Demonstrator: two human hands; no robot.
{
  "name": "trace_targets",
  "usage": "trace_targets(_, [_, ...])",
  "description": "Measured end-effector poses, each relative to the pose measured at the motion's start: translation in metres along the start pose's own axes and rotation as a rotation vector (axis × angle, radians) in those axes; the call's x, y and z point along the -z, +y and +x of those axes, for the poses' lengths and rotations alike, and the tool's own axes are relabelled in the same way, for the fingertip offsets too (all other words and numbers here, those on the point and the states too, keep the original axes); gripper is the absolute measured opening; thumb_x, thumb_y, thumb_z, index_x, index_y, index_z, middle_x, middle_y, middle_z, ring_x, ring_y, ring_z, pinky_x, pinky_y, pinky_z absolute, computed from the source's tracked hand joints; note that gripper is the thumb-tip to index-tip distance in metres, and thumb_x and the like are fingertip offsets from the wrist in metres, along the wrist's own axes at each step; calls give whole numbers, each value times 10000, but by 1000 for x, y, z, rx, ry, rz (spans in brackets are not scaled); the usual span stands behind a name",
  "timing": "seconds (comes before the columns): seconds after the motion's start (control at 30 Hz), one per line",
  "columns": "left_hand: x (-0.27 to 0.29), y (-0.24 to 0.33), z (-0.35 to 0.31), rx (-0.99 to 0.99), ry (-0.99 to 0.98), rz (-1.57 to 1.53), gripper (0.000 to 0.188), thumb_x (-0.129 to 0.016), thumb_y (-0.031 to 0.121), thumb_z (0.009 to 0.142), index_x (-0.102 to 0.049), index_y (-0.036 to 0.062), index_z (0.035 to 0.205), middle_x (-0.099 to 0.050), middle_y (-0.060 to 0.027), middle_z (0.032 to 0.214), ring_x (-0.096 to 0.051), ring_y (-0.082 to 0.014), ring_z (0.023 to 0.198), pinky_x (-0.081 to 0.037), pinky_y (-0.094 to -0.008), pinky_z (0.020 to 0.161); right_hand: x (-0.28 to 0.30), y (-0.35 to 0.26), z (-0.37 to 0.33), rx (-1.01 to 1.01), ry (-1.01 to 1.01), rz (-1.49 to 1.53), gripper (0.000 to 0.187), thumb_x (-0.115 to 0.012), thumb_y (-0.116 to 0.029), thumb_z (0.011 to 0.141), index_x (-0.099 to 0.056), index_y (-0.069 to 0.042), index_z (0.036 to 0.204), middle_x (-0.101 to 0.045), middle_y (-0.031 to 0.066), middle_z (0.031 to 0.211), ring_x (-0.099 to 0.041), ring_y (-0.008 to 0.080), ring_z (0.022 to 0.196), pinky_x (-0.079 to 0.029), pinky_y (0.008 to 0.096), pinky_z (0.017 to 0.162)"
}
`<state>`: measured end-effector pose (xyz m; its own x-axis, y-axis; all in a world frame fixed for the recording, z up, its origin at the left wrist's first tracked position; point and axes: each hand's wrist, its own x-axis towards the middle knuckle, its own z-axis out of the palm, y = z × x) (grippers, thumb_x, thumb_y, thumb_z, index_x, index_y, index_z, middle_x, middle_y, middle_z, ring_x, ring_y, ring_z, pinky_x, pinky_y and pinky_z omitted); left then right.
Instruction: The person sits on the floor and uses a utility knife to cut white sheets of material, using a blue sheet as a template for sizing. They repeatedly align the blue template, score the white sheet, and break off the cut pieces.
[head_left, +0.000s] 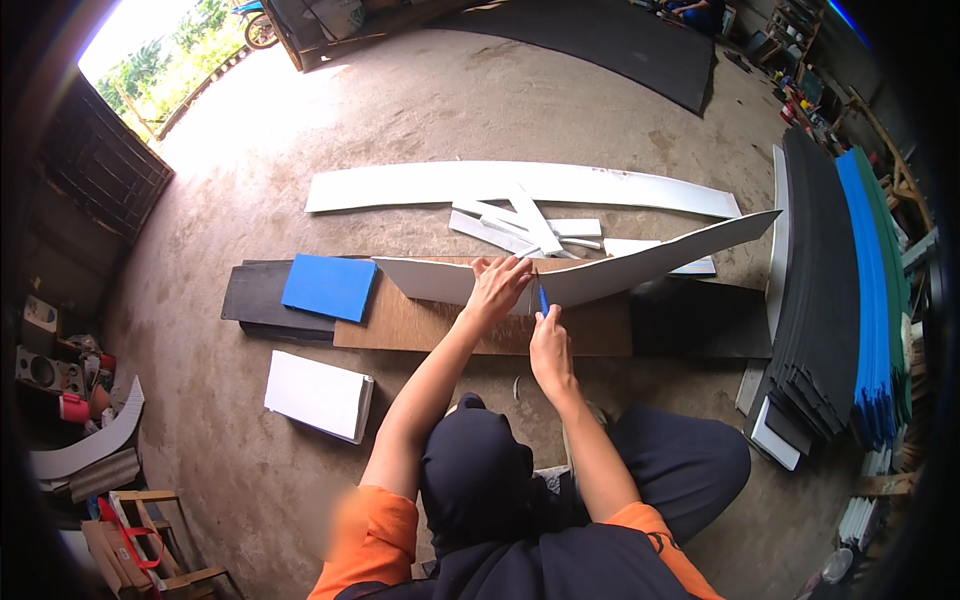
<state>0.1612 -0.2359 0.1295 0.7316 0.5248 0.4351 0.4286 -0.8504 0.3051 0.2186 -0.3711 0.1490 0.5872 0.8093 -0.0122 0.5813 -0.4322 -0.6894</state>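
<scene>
A long white foam sheet point(645, 268) stands tilted on its edge across a brown wooden board point(430, 330), its right end rising. My left hand point(497, 288) is closed over the sheet's upper edge near its middle. Beside it, my right hand point(551, 345) grips a blue-handled cutter knife point(543, 300), its tip against the sheet just right of my left fingers. A thin line runs down the sheet between the two hands. The blade's depth in the sheet cannot be made out.
White foam offcuts point(510, 225) and a long white strip point(420, 185) lie beyond the board. A blue sheet point(328, 286) rests on black sheets point(250, 300) at left, above a white stack point(318, 395). Black sheets point(815, 290) and blue sheets point(868, 310) stand at right.
</scene>
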Motion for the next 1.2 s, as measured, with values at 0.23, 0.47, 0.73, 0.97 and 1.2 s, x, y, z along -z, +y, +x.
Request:
trace_targets(0.23, [-6, -8, -9, -58, -11, 31, 136, -503, 218, 837, -476, 164, 959, -524, -26, 809, -526, -197, 842, -282, -440, 765, -7, -13, -2, -98, -41, -79, 239, -345, -201, 917, -344, 33, 968, -562, 305, 729, -564, 449, 709, -473, 490, 579])
trace_targets(0.47, [-7, -6, -13, -42, -20, -52, 174, -519, 140, 807, -473, 153, 974, -518, -26, 818, -523, -192, 863, -287, -429, 774, -14, -4, 16, -116, -87, -159, 307, -361, -180, 903, -341, 91, 1045, -587, 274, 740, -598, 402, 701, -503, 458, 586])
trace_targets(0.73, [-1, 3, -14, 31, 28, 19, 161, -531, 108, 779, -480, 128, 931, -521, -29, 818, -524, -197, 860, -298, -420, 759, -9, -7, 5, -163, -150, -167, 246, -386, -187, 894, -353, 44, 971, -589, 273, 765, -598, 403, 742, -516, 452, 616])
trace_targets(0.97, [-2, 2, -12, 4, 20, -41, 164, -552, 145, 790, -489, 99, 934, -545, -39, 864, -522, -216, 878, -281, -433, 769, -9, -9, 13, -173, -140, -125, 241, -391, -189, 884, -361, 43, 944, -574, 303, 769, -574, 443, 753, -492, 488, 644])
trace_targets(1.2, [-6, -1, -9, 11, 41, -46, 112, -533, 119, 786, -486, 123, 888, -529, -24, 806, -523, -194, 836, -281, -408, 758, -13, -2, 26, -155, -154, -103, 243, -401, -170, 876, -356, 53, 963, -567, 315, 762, -563, 457, 760, -480, 497, 659])
